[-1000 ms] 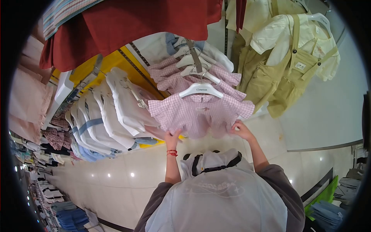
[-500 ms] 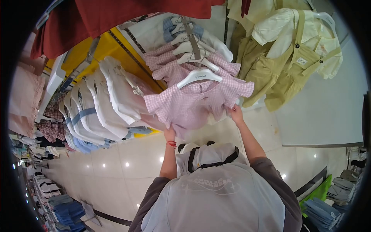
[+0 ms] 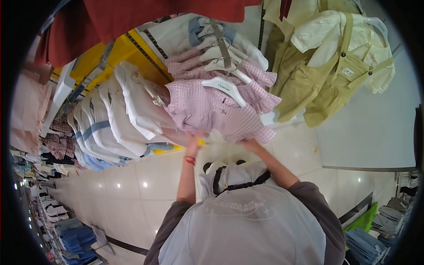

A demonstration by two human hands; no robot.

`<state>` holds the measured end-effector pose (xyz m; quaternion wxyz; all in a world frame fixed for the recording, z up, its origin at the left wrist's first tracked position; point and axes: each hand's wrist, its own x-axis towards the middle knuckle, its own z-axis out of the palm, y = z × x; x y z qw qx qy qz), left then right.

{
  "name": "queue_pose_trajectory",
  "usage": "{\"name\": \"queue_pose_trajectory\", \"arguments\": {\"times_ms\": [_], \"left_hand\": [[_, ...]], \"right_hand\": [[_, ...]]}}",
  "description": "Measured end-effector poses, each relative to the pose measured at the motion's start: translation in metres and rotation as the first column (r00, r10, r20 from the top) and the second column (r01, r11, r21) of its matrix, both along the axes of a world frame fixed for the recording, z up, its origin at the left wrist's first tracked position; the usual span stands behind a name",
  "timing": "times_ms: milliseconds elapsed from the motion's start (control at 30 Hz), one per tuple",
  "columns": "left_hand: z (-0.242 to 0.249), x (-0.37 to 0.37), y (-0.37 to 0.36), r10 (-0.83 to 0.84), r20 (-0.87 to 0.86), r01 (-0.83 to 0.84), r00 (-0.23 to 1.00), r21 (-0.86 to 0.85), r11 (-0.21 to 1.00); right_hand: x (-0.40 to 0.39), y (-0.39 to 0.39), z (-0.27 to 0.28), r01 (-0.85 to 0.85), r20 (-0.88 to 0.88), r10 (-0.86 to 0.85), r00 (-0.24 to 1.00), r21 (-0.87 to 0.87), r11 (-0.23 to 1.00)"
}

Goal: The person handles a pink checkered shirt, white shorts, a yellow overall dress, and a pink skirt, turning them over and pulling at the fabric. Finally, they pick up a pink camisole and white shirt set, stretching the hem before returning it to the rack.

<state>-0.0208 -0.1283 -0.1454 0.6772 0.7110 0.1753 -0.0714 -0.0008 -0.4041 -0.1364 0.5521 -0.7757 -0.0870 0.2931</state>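
Observation:
A pink gingham garment [image 3: 198, 106] with short ruffled sleeves hangs on a white hanger [image 3: 224, 89] at the front of the rail, turned at a slant. At its lower left edge is my left hand [image 3: 193, 140], smeared by motion, with a red bracelet on the wrist. My right hand [image 3: 251, 145] reaches to the lower right part of the garment, which covers its fingers. Behind hang more pink gingham garments [image 3: 183, 62] on white hangers along the same metal arm [image 3: 223, 48].
White tops [image 3: 134, 104] hang in a row to the left. An olive pinafore [image 3: 324, 88] over a cream blouse hangs at the right, by a white panel [image 3: 362, 141]. Red cloth [image 3: 145, 22] overhangs the top. Folded jeans [image 3: 77, 240] lie at lower left, above a tiled floor [image 3: 128, 194].
The front pink garment and its hanger have swung to a slant. My right hand has moved left and down under the cloth; my left hand has shifted slightly up.

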Motion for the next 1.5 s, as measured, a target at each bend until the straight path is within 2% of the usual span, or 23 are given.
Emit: {"name": "queue_pose_trajectory", "arguments": {"times_ms": [67,167,200,267,300,333,367,400,433,533,600,667,700,800,867,1000,1067,1100,1167,1233,1333,1467,1500], "left_hand": [[0.024,-0.027,-0.057,-0.103,-0.196,0.062,0.975,-0.204,0.977],[-0.007,-0.042,-0.087,-0.242,-0.038,0.239,0.970,-0.064,0.969],[-0.003,-0.044,-0.084,-0.229,-0.003,0.228,0.974,0.096,0.969],[0.011,-0.043,-0.065,-0.209,0.080,0.161,0.975,0.403,0.901],[0.000,-0.041,-0.052,-0.102,0.092,0.058,0.991,0.392,0.918],[-0.010,-0.038,-0.038,0.007,0.101,-0.045,0.995,0.381,0.923],[0.010,-0.036,-0.032,0.073,0.076,-0.093,0.994,0.325,0.941],[0.034,-0.033,-0.029,0.137,0.045,-0.144,0.990,0.269,0.952],[0.038,-0.033,-0.021,0.197,0.056,-0.204,0.979,0.181,0.962],[0.051,-0.035,-0.014,0.360,0.041,-0.359,0.932,-0.037,0.933],[0.069,-0.032,-0.016,0.438,0.004,-0.435,0.899,-0.105,0.894],[0.065,-0.026,-0.010,0.419,0.019,-0.414,0.908,-0.126,0.902],[0.064,-0.024,-0.008,0.409,0.025,-0.402,0.912,-0.136,0.906],[0.057,-0.019,-0.002,0.279,0.073,-0.278,0.958,-0.014,0.960],[0.034,-0.019,0.003,0.169,0.120,-0.192,0.978,0.216,0.957],[-0.016,-0.027,-0.006,0.002,0.114,-0.061,0.994,0.512,0.857],[-0.052,-0.037,-0.014,0.009,0.015,-0.016,1.000,0.530,0.848],[-0.069,-0.044,-0.019,0.012,-0.035,0.008,0.999,0.538,0.843],[-0.073,-0.050,-0.038,-0.065,-0.276,0.175,0.959,0.396,0.901],[-0.035,-0.054,-0.064,-0.240,-0.518,0.352,0.821,0.128,0.927],[-0.037,-0.069,-0.078,-0.488,-0.453,0.548,0.746,0.000,0.837],[-0.051,-0.086,-0.089,-0.526,-0.495,0.560,0.691,-0.094,0.823],[-0.056,-0.090,-0.090,-0.530,-0.449,0.546,0.720,-0.107,0.831]], "right_hand": [[-0.012,0.026,-0.029,-0.185,0.055,0.178,0.983,0.180,0.966],[-0.021,0.021,0.017,-0.513,0.038,0.533,0.845,-0.220,0.830],[-0.023,0.013,-0.006,-0.408,0.071,0.433,0.898,-0.228,0.884],[-0.011,-0.010,-0.028,-0.394,0.149,0.393,0.908,-0.024,0.919],[-0.004,-0.022,-0.039,-0.389,0.184,0.370,0.911,0.082,0.918],[0.004,-0.033,-0.061,-0.083,0.131,0.069,0.989,0.103,0.991],[0.009,-0.043,-0.080,0.232,0.070,-0.240,0.968,0.107,0.967],[0.019,-0.055,-0.087,0.386,0.293,-0.374,0.880,0.017,0.922],[0.033,-0.062,-0.087,0.542,0.511,-0.453,0.731,-0.032,0.840],[0.063,-0.064,-0.101,0.570,0.569,-0.396,0.721,-0.161,0.806],[0.074,-0.050,-0.114,0.495,0.417,-0.383,0.824,-0.202,0.845],[0.071,-0.047,-0.117,0.391,0.234,-0.339,0.911,-0.233,0.890],[0.066,-0.044,-0.115,0.417,0.128,-0.400,0.908,-0.171,0.893],[0.038,-0.042,-0.109,0.489,-0.201,-0.489,0.849,-0.051,0.871],[0.012,-0.047,-0.107,0.504,-0.388,-0.477,0.789,-0.037,0.863],[-0.038,-0.058,-0.092,0.177,-0.368,-0.162,0.916,0.009,0.984],[-0.057,-0.061,-0.100,-0.022,-0.275,0.027,0.961,0.022,1.000],[-0.066,-0.060,-0.096,0.069,-0.367,-0.046,0.929,0.049,0.996],[-0.080,-0.060,-0.085,0.253,-0.540,-0.173,0.824,0.076,0.965],[-0.088,-0.064,-0.091,0.398,-0.618,-0.182,0.765,0.230,0.888],[-0.094,-0.066,-0.085,0.553,-0.731,-0.182,0.658,0.305,0.775],[-0.100,-0.064,-0.054,0.557,-0.814,-0.074,0.576,0.325,0.765],[-0.102,-0.062,-0.052,0.540,-0.825,-0.033,0.564,0.338,0.770]]}}
